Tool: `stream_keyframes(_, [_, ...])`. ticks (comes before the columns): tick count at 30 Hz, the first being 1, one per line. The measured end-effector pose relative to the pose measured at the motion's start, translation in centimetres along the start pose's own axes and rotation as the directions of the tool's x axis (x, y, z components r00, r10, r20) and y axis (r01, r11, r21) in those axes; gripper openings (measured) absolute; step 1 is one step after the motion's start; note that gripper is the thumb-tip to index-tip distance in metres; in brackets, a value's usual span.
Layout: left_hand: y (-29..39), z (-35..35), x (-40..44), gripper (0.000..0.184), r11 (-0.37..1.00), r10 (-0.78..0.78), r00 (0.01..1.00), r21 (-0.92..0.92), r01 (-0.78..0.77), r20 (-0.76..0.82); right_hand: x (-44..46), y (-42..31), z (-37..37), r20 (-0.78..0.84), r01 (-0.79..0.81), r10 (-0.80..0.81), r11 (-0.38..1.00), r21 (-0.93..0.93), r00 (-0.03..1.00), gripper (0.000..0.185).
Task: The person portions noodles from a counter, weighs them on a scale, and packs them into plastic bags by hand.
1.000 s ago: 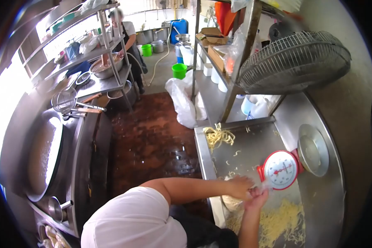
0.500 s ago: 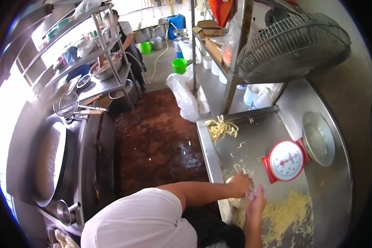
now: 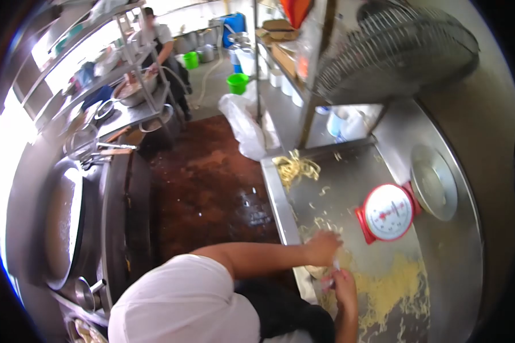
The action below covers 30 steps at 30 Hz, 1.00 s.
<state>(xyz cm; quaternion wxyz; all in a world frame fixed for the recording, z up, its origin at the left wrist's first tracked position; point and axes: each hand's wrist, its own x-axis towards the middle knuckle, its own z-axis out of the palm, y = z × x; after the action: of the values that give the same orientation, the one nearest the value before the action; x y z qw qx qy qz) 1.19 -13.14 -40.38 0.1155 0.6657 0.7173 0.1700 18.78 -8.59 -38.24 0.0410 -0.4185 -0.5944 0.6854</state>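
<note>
My left hand (image 3: 324, 248), blurred by motion, is closed at one end of a strip of clear plastic. Just below it, my right hand (image 3: 341, 284) pinches the other end with bent fingers. The plastic looks like the neck of a clear plastic bag (image 3: 316, 271), whose pale, filled body rests near the table's front edge, partly covered by my left forearm. Loose yellow noodles (image 3: 392, 291) lie scattered right of my hands. A red dial scale (image 3: 388, 212) stands beyond them, with a metal pan (image 3: 435, 183) on its far side.
A noodle clump (image 3: 294, 170) sits in the metal table's (image 3: 280, 211) far left corner. Overhead at right hangs a fan (image 3: 400, 57). A large wok (image 3: 63, 223) is at left, across the wet brown floor (image 3: 212, 188). Another person (image 3: 160, 43) stands by a bowl (image 3: 133, 94) further back.
The view has shifted slightly, moving the surroundings left and up. My left hand has pulled away from my right, and a strip of plastic now stretches between them.
</note>
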Motion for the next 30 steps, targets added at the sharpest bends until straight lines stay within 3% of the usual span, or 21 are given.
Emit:
stream_keyframes(2, [-0.3, -1.7, -1.8, 0.042, 0.978, 0.040, 0.975, -0.192, -0.083, -0.219, 0.1, -0.2, -0.2, -0.011, 0.000, 0.001, 0.998, 0.069, 1.000, 0.024])
stream_keyframes(4, [0.6, -3.3, -2.1, 0.038, 0.830, -0.184, 0.960, -0.489, 0.267, 0.213, -0.1, -1.8, 0.3, 0.095, -0.016, 0.011, 0.998, 0.054, 0.995, 0.025])
stream_keyframes(5, [0.4, -3.7, -1.6, 0.037, 0.628, -0.210, 0.860, -0.611, 0.483, 0.464, -0.4, -2.9, 1.6, 0.170, -0.024, 0.017, 0.999, 0.040, 0.985, 0.026])
stream_keyframes(6, [0.5, -3.7, -1.2, 0.037, 0.383, -0.170, 0.704, -0.612, 0.692, 0.690, -0.5, -3.3, 2.5, 0.231, 0.010, 0.000, 0.999, -0.043, 0.973, 0.026])
stream_keyframes(8, [-1.0, -2.0, -0.7, 0.032, 0.596, -0.207, 0.815, -0.591, 0.544, 0.541, -0.7, -2.6, 2.9, 0.273, 0.086, -0.048, 0.988, -0.127, 0.961, 0.026])
stream_keyframes(10, [-0.9, -2.8, -0.7, 0.024, 0.943, -0.110, 0.955, -0.275, 0.187, 0.274, -0.3, -1.4, 2.4, 0.242, 0.144, -0.109, 0.980, -0.134, 0.964, 0.028])
stream_keyframes(11, [-0.8, -3.2, -0.6, 0.020, 0.999, -0.007, 0.989, -0.048, 0.015, 0.145, 0.1, -1.1, 1.9, 0.151, 0.236, -0.200, 0.930, -0.281, 0.968, 0.029])
stream_keyframes(13, [-0.6, -3.5, -0.3, 0.013, 0.984, 0.178, 0.983, 0.022, -0.177, -0.053, 1.3, -0.4, 1.1, 0.029, 0.345, -0.402, 0.743, -0.574, 0.915, 0.031])
stream_keyframes(14, [-0.6, -3.7, -0.2, 0.011, 0.964, 0.264, 0.953, 0.074, -0.255, -0.150, 2.7, 0.4, 1.1, -0.076, 0.465, -0.598, 0.690, -0.554, 0.798, 0.031])
stream_keyframes(15, [-0.9, -3.1, -0.1, 0.010, 0.967, 0.254, 0.955, 0.034, -0.252, -0.156, 3.6, 0.5, 1.5, -0.216, 0.372, -0.447, 0.873, -0.315, 0.868, 0.030])
stream_keyframes(16, [-1.5, -1.9, 0.1, 0.010, 0.969, 0.244, 0.956, -0.001, -0.248, -0.165, 4.5, 0.3, 2.1, -0.299, 0.261, -0.260, 0.965, -0.038, 0.918, 0.029])
stream_keyframes(17, [-2.0, -1.1, 0.2, 0.011, 0.970, 0.230, 0.957, -0.031, -0.239, -0.174, 5.6, 0.4, 2.8, -0.313, 0.137, -0.054, 0.959, 0.250, 0.948, 0.027])
stream_keyframes(18, [-2.1, -1.0, 0.2, 0.020, 0.975, 0.221, 0.962, 0.005, -0.223, -0.158, 6.8, 1.3, 2.5, -0.199, 0.134, -0.022, 0.811, 0.569, 0.980, 0.022])
stream_keyframes(19, [-2.0, -1.0, 0.1, 0.024, 0.980, 0.192, 0.969, -0.013, -0.197, -0.153, 7.5, 2.2, 1.9, -0.120, 0.063, 0.036, 0.681, 0.730, 0.992, 0.021])
stream_keyframes(21, [-1.5, -1.3, -0.1, 0.031, 0.988, 0.135, 0.981, -0.058, -0.144, -0.142, 8.0, 2.0, 1.5, 0.074, -0.111, 0.121, 0.339, 0.934, 0.990, 0.021])
stream_keyframes(22, [-1.0, -1.5, -0.4, 0.040, 0.996, 0.070, 0.991, -0.048, -0.075, -0.113, 7.5, 1.4, 1.7, 0.027, -0.072, 0.152, 0.298, 0.952, 0.988, 0.019])
stream_keyframes(25, [-0.1, -2.7, -0.5, 0.042, 0.997, 0.024, 1.000, -0.069, -0.024, -0.002, 6.8, 0.0, 2.3, -0.115, 0.067, 0.087, 0.430, 0.900, 0.990, 0.012])
stream_keyframes(28, [-0.8, -2.6, -1.1, 0.042, 0.967, 0.237, 0.968, -0.074, -0.243, -0.082, 8.2, 3.0, 1.5, -0.237, 0.363, -0.276, 0.762, 0.537, 0.931, 0.013])
stream_keyframes(30, [-1.6, -2.7, -0.8, 0.041, 0.934, 0.354, 0.933, -0.013, -0.356, -0.067, 7.7, 1.8, 2.3, -0.369, 0.383, -0.248, 0.853, 0.355, 0.896, 0.029])
